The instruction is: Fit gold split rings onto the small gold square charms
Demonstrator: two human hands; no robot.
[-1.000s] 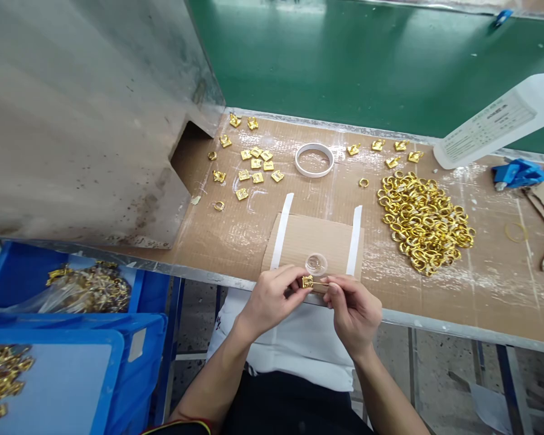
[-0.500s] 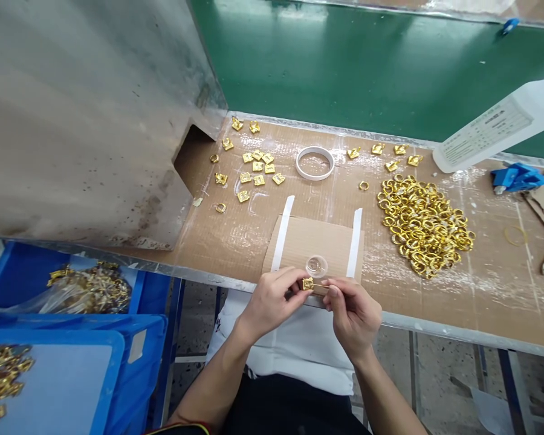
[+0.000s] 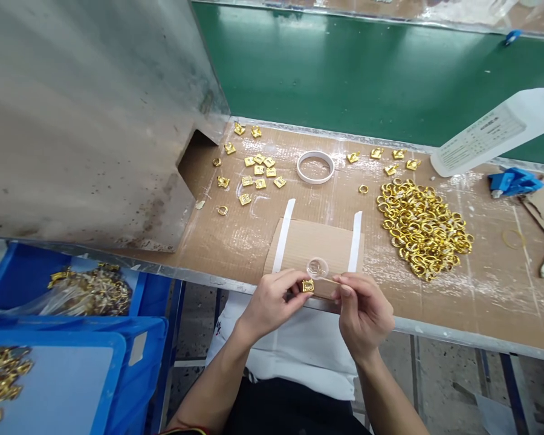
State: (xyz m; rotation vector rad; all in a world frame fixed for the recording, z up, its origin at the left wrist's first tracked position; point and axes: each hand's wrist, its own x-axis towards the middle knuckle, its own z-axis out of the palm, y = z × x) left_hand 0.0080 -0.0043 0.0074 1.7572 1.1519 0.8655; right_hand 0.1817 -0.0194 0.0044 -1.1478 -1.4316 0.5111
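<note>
Gold square piece (image 3: 307,286) pinched between both hands' fingertips.

Bright even light, soft shadows, edges warped

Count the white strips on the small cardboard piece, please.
2. One white strip runs along the left edge of the cardboard piece, the other along its right edge. The left hand, pinching a gold piece, and the right hand hide its near edge.

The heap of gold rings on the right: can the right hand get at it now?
Probably yes. The heap of gold rings lies uncovered on bare cardboard, but the right hand is pinching a thin stick.
</note>
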